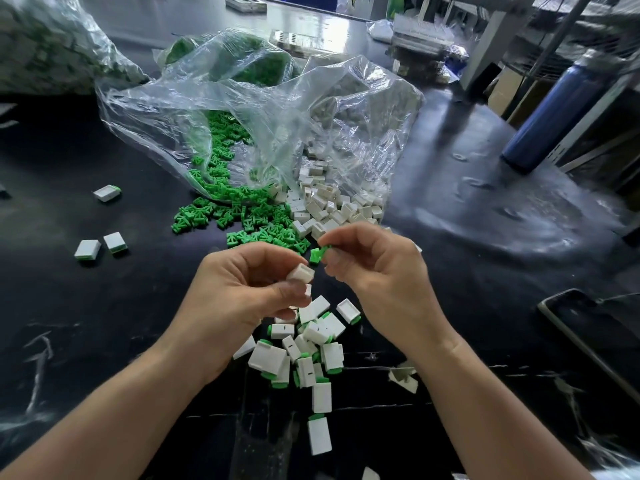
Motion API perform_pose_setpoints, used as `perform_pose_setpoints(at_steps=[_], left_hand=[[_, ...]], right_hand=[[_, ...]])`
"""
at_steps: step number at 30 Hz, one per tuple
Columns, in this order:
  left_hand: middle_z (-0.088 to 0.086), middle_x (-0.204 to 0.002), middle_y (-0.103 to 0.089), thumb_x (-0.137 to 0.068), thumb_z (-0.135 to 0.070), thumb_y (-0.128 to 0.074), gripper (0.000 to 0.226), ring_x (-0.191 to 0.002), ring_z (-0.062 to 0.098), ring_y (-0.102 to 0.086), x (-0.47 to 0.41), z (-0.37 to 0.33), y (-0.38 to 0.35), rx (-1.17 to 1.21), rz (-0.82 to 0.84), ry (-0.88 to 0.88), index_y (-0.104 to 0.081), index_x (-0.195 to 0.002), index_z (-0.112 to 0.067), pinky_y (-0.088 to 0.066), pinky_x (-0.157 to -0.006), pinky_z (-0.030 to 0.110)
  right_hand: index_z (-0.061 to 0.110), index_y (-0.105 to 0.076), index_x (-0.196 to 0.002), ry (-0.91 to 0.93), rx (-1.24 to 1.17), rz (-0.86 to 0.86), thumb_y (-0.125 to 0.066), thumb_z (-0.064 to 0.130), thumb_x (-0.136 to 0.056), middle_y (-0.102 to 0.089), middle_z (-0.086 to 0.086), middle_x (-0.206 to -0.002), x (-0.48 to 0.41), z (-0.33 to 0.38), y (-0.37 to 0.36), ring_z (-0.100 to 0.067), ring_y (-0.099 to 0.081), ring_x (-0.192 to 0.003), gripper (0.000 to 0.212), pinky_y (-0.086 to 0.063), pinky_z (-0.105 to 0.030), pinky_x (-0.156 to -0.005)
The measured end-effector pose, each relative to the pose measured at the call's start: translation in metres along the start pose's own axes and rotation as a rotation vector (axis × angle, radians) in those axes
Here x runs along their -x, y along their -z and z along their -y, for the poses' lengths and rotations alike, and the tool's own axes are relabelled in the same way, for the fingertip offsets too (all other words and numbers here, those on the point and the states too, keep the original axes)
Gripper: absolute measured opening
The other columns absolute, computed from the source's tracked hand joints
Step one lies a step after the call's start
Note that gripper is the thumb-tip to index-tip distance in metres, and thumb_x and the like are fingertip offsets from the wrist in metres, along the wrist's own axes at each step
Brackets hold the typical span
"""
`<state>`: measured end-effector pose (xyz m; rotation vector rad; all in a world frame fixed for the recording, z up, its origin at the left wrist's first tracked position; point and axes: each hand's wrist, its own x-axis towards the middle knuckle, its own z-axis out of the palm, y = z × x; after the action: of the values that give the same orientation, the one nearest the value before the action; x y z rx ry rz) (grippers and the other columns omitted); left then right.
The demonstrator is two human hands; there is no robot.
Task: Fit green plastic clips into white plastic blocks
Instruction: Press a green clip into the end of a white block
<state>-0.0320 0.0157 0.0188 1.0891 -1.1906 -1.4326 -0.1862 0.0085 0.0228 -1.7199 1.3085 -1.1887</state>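
The left hand (242,292) pinches a white plastic block (300,273) between thumb and forefinger, tilted toward the right hand, probably so its opening faces the incoming part. Just beside it and not yet touching, a green plastic clip (318,254) is pinched at the fingertips of the right hand (375,265). The grip is on the clip's far end, which leaves the near end free to enter. Both pieces are held above the desk (104,323), over a heap of finished blocks (311,344) with green ends showing, likely dropped there to save reaching. At the left of the frame, three finished strays (88,250) lie apart. Above the hands, loose green clips (242,216) and then loose white blocks (329,206) spill from a clear bag (277,109), near enough for easy picking. A phone (588,330) lies near the right edge.
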Motion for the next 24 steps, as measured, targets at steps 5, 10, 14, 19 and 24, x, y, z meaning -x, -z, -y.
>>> perform_pose_setpoints(at_steps=[5, 10, 14, 19, 24], left_hand=[[0.009, -0.066, -0.071, -0.047, -0.014, -0.071, 0.016, -0.06, 0.017, -0.068, -0.0012, 0.002, -0.0012, 0.028, 0.019, -0.005, -0.073, -0.063, -0.014, -0.052, -0.052, 0.018], [0.012, -0.063, -0.07, -0.054, -0.01, -0.07, 0.01, -0.058, 0.017, -0.069, -0.0018, 0.0029, 0.0013, 0.044, 0.007, -0.006, -0.071, -0.064, -0.012, -0.051, -0.051, 0.018], [0.012, -0.063, -0.07, -0.055, -0.011, -0.07, 0.014, -0.057, 0.016, -0.068, -0.0028, 0.0034, 0.0018, 0.022, 0.007, -0.008, -0.07, -0.069, -0.01, -0.051, -0.05, 0.018], [0.012, -0.061, -0.069, -0.055, -0.009, -0.069, 0.015, -0.054, 0.017, -0.066, -0.0014, 0.0049, 0.0007, -0.011, -0.006, -0.009, -0.069, -0.07, -0.006, -0.052, -0.048, 0.019], [0.012, -0.059, -0.068, -0.056, -0.009, -0.069, 0.015, -0.051, 0.017, -0.066, 0.0002, 0.005, -0.0023, -0.039, -0.029, -0.04, -0.069, -0.07, -0.005, -0.052, -0.047, 0.02]], right_hand=[[0.03, -0.066, -0.083, 0.05, 0.007, 0.06, -0.065, 0.0, -0.081, -0.065, 0.013, -0.076, 0.0006, 0.0029, -0.0012, 0.0, -0.062, -0.07, 0.03, -0.05, -0.016, -0.07], [0.013, -0.071, -0.089, 0.061, -0.002, 0.057, -0.066, 0.0, -0.081, -0.065, 0.012, -0.076, 0.0004, 0.0015, -0.001, -0.001, -0.062, -0.069, 0.016, -0.048, -0.013, -0.068], [0.01, -0.071, -0.09, 0.072, 0.038, 0.066, -0.066, 0.0, -0.08, -0.064, 0.014, -0.076, 0.0, 0.0011, -0.002, 0.002, -0.061, -0.071, 0.014, -0.046, -0.01, -0.066], [0.009, -0.072, -0.087, 0.058, 0.07, 0.065, -0.066, 0.002, -0.08, -0.066, 0.009, -0.075, 0.0014, 0.0013, -0.001, -0.004, -0.062, -0.071, 0.012, -0.05, -0.015, -0.065], [0.009, -0.071, -0.085, 0.04, 0.103, 0.062, -0.066, 0.002, -0.081, -0.068, -0.001, -0.078, 0.0026, 0.0024, -0.0024, -0.013, -0.063, -0.071, 0.009, -0.053, -0.029, -0.067]])
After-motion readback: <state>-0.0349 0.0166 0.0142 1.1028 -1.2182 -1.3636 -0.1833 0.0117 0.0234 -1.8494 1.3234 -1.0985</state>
